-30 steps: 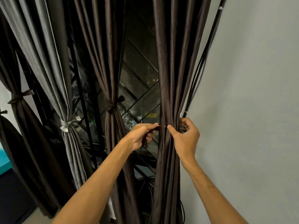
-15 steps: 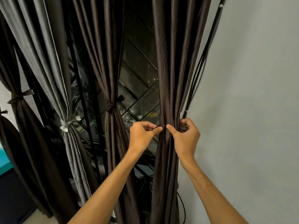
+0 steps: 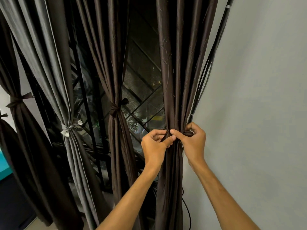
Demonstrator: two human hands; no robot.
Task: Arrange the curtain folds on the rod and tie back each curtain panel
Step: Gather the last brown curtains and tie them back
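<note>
A dark brown curtain panel (image 3: 174, 72) hangs in folds beside the wall, gathered narrow at hand height. My left hand (image 3: 155, 144) and my right hand (image 3: 193, 141) meet at its front, each pinching an end of a thin dark tie-back strip (image 3: 166, 137) wrapped round the gathered cloth. The thumbs nearly touch over the strip. The rod is out of view above.
To the left hang a brown panel with a knotted tie (image 3: 115, 108), a grey panel with a pale tie (image 3: 69, 128) and another tied brown panel (image 3: 16, 101). Behind is a dark window grille (image 3: 144, 97). Black cables (image 3: 209, 63) run along the grey wall (image 3: 257, 97).
My left hand has turned and closed in on the panel's front, its thumb now beside my right thumb. The right hand has stayed in place on the strip.
</note>
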